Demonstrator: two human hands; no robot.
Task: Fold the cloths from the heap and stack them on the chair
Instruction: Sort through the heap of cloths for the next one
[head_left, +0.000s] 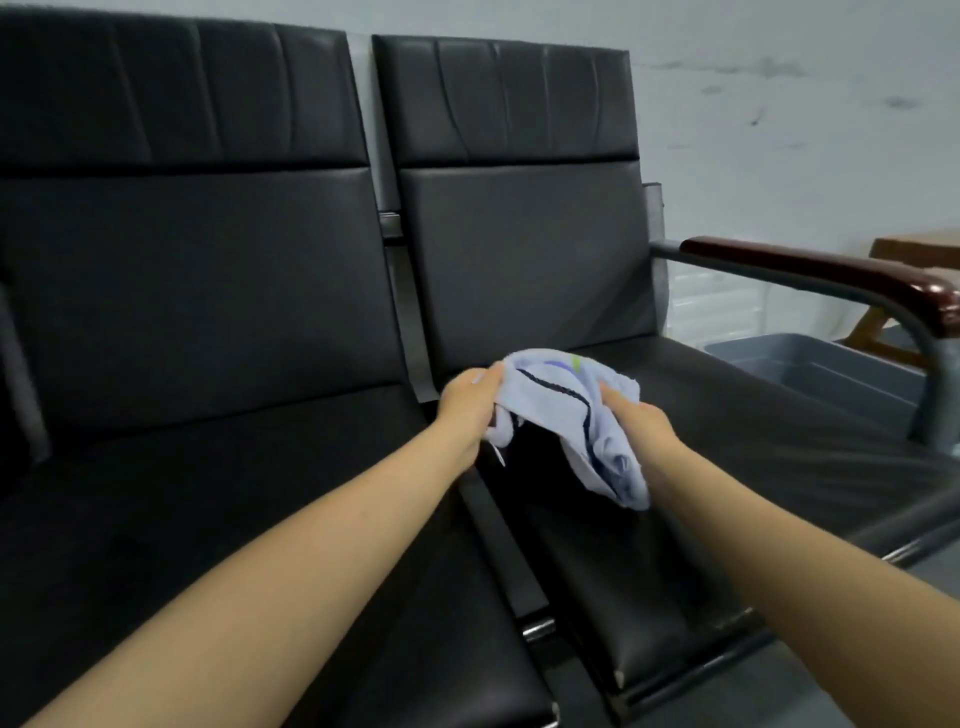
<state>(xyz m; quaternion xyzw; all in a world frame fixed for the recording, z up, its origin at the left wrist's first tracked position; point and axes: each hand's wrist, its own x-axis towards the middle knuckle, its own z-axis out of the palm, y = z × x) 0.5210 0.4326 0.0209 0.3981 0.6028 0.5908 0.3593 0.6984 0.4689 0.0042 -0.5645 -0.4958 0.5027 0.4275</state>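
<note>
**A:** Where are the hands, and what do they hold?

**B:** Both reach forward over a black chair. The left hand (470, 400) has its fingers curled round one bunched end of a pale blue cloth (563, 415). The right hand (641, 423) pinches the other side, with its thumb on top.

**A:** How does the cloth lie between them?

**B:** It is crumpled, not spread. Its upper part stretches across from left hand to right hand, and a loose tail hangs down beside the right wrist. A dark stripe runs along it.

**A:** And below it?

**B:** It hangs in the air above the right seat (727, 441), near the gap between the two seats. Nothing folded shows on that seat, and no heap is in view. To flatten it, the hands would likely draw apart sideways.

**A:** Anything beyond?

**B:** A wooden armrest (810, 273) at right, a grey bin (821, 369) behind it.
</note>
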